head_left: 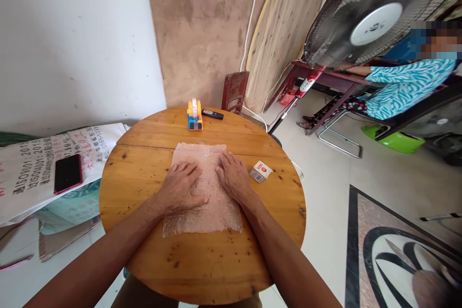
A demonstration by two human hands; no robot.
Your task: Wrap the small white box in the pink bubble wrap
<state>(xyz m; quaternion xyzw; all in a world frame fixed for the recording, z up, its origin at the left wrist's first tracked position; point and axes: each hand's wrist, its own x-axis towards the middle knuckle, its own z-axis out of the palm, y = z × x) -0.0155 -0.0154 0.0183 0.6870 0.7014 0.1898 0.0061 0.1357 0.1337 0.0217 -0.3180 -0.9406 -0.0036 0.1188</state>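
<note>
A sheet of clear bubble wrap (pixel 205 221) lies flat on the round wooden table (pixel 195 269). My left hand (pixel 182 187) rests palm down on its left side, fingers stretched and thumb pointing inward. On the right side of the sheet, my right hand (pixel 234 177) lies flat with its fingers pointing away from me. Neither hand grips anything. Beside the right hand is a small white and red box (pixel 261 172). Beyond the sheet stands an orange and blue tape dispenser (pixel 195 114) with a roll on it, and a black remote-like object (pixel 212 114) lies next to it.
A phone (pixel 68 173) lies on printed white sacks (pixel 29 168) left of the table. A wooden chair (pixel 235 89) stands behind it. At the right are a pedestal fan (pixel 375 24) and a seated person in a blue patterned top (pixel 400 89) at a desk.
</note>
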